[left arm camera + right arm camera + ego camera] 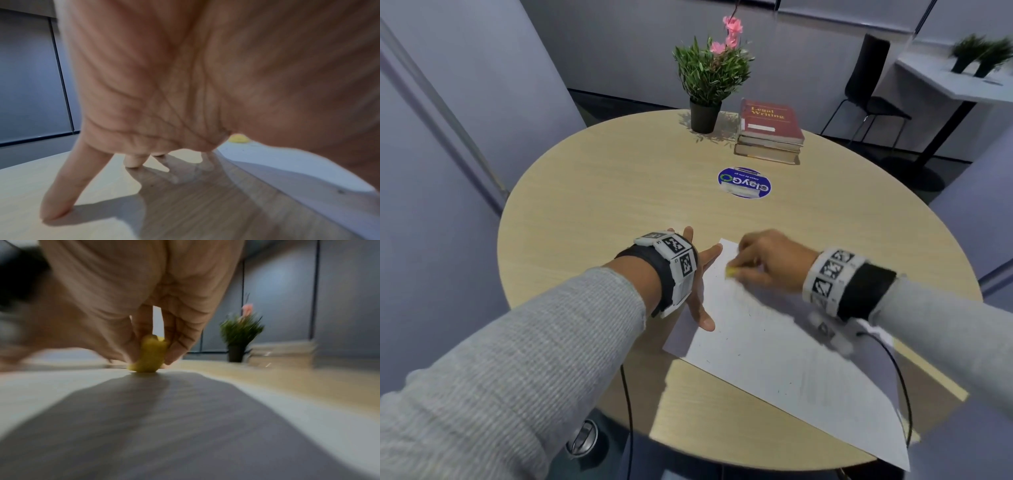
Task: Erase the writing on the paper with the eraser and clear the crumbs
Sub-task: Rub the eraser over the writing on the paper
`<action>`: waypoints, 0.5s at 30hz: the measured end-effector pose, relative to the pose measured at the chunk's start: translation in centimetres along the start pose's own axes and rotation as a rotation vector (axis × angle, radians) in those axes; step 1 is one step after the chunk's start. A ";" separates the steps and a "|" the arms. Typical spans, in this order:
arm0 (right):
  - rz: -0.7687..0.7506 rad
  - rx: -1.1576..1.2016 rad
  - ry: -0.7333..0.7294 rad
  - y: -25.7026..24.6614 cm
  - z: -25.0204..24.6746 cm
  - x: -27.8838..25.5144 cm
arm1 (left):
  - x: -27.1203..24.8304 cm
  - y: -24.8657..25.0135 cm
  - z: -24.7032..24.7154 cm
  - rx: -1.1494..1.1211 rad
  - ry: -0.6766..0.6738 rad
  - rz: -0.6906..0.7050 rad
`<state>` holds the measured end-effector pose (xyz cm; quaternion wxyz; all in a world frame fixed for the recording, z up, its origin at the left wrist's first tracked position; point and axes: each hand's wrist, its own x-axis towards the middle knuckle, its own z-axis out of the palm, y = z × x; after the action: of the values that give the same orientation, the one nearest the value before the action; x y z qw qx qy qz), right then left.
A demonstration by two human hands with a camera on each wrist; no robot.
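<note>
Nearest the person, at about 5 o'clock on the round table (592, 192), the near corner of the paper (774, 359) juts past the table's edge; the sheet runs diagonally up toward the centre. Its near half shows only faint grey traces and a few dark specks, which are probably crumbs, though they are too small to be sure.

Further up the sheet, the left hand (697, 274) lies at the paper's 9 o'clock edge with fingers spread and straight. The thumb and index finger rest on the sheet; the left wrist view shows the other fingertips planted on bare wood. It holds nothing and seems to be pinning the page.

Just to the right, near the paper's far corner, the right hand (767, 260) pinches the yellow eraser (149, 355) between thumb and fingers, its lower end touching the paper. The blur in the right wrist view suggests rubbing is under way.

My judgement: erasing is well along, since no clear writing can be read anywhere, yet the faint marks mean some rubbing may remain, and sweeping off the crumbs is still to do.

Beyond, at 12 o'clock, sit a round sticker (744, 182), a stack of books (770, 132) and a potted plant (709, 78).
</note>
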<state>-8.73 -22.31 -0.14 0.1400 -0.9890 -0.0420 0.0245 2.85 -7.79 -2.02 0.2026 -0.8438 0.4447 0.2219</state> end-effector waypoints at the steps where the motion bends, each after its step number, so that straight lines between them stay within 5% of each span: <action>1: 0.089 -0.047 0.046 1.4 -0.5 0.6 | 0.0 -0.1 0.1 -0.005 0.003 0.002; 3: 0.164 -0.090 0.067 2.3 -0.7 1.2 | 0.0 0.0 0.2 -0.012 0.008 0.002; 7: -0.088 -0.016 -0.053 -2.4 0.9 -0.2 | 0.2 0.2 0.2 0.008 0.014 -0.011; 12: 0.160 -0.046 0.073 1.2 -0.5 2.4 | -0.3 0.0 0.1 0.002 0.019 0.005; 15: 0.041 -0.049 -0.009 -1.2 0.5 1.7 | -0.3 0.2 0.1 -0.004 0.026 0.003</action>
<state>-7.13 -20.84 -0.31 0.1150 -0.9926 -0.0231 0.0307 2.51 -7.69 -1.95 0.1950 -0.8463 0.4480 0.2121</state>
